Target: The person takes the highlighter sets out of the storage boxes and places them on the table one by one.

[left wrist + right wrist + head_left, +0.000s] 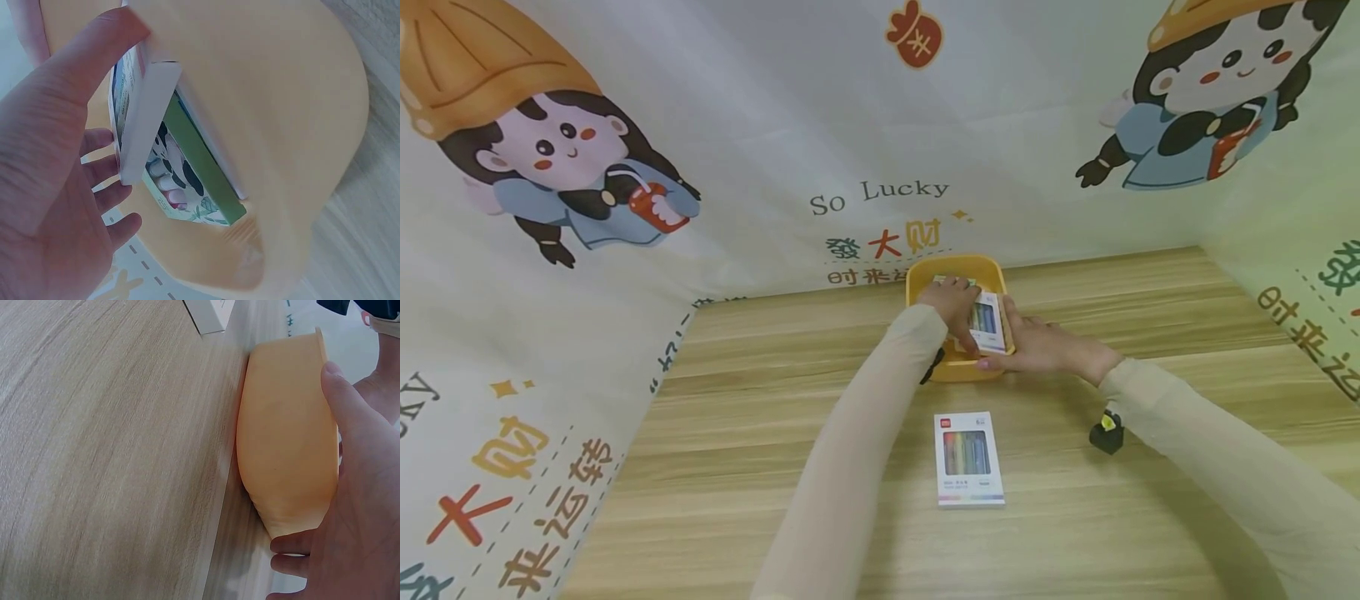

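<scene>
In the head view my left hand (953,307) reaches into a yellow basket (966,373) and holds a white box of coloured pens (991,325). The left wrist view shows the thumb at the white box's (147,125) upper end and the fingers behind its edge. Beside it in the basket leans a green panda-print box (206,169), with another pale box edge behind. My right hand (1041,343) grips the basket at its right side, thumb at the rim (331,412) and fingers round the outer wall. A second white box of coloured pens (968,458) lies flat in front of the basket.
The basket stands on a wood-grain table (760,400), close to the printed backdrop (760,167) at the rear. Printed cloth also borders the table at left and right. A small black device (1107,435) hangs under the right sleeve.
</scene>
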`<move>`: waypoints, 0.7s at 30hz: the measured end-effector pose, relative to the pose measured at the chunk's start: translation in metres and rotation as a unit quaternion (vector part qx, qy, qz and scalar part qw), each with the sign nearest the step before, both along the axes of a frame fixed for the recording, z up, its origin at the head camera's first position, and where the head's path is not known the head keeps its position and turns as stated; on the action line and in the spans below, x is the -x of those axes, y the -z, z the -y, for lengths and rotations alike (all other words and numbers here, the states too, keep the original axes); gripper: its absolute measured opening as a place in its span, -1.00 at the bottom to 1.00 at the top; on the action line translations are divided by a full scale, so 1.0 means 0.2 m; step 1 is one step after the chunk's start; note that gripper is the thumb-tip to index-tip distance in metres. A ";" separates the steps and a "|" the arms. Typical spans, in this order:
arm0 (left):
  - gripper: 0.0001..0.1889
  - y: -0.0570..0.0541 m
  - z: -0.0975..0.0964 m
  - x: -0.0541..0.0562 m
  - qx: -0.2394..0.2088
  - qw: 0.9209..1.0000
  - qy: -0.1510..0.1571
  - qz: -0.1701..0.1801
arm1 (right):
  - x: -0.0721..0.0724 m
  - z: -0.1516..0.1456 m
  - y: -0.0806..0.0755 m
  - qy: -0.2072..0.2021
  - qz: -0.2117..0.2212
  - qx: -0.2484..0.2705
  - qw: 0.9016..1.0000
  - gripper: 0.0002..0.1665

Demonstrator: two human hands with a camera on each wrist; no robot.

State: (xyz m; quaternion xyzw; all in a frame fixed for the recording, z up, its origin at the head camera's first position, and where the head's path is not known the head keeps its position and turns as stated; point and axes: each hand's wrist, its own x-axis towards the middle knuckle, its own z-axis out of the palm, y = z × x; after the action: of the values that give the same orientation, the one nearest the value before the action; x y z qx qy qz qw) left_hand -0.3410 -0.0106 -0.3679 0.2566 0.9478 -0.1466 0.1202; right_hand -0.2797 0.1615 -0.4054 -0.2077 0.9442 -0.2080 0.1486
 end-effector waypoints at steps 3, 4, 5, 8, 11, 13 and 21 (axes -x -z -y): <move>0.19 0.00 0.00 0.01 0.000 1.000 0.000 0.002 | 0.00 0.00 0.00 -0.001 0.000 -0.002 1.000 0.50; 0.19 0.00 -0.01 0.01 0.000 1.000 0.000 0.003 | 0.00 0.00 0.00 -0.001 0.000 -0.002 1.000 0.50; 0.20 0.00 -0.01 0.01 -0.002 1.000 -0.001 0.005 | 0.00 0.00 0.00 0.000 0.002 -0.003 1.000 0.50; 0.19 0.00 -0.01 0.01 -0.005 1.000 0.000 0.007 | 0.00 0.00 0.00 0.003 0.005 -0.004 1.000 0.51; 0.20 0.01 -0.01 0.02 -0.014 1.000 0.001 0.009 | 0.00 0.00 0.00 0.004 0.005 -0.005 1.000 0.52; 0.20 0.01 -0.02 0.02 -0.018 1.000 0.002 0.009 | 0.00 0.00 0.00 0.005 0.003 -0.007 1.000 0.51; 0.17 -0.01 -0.01 0.01 -0.043 0.999 -0.004 0.016 | -0.01 0.00 0.00 0.005 0.004 -0.004 1.000 0.49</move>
State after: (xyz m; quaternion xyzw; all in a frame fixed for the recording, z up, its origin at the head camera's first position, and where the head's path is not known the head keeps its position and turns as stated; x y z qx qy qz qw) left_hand -0.3431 -0.0093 -0.3652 0.2596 0.9522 -0.1013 0.1251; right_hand -0.2787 0.1608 -0.4054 -0.2012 0.9454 -0.2062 0.1521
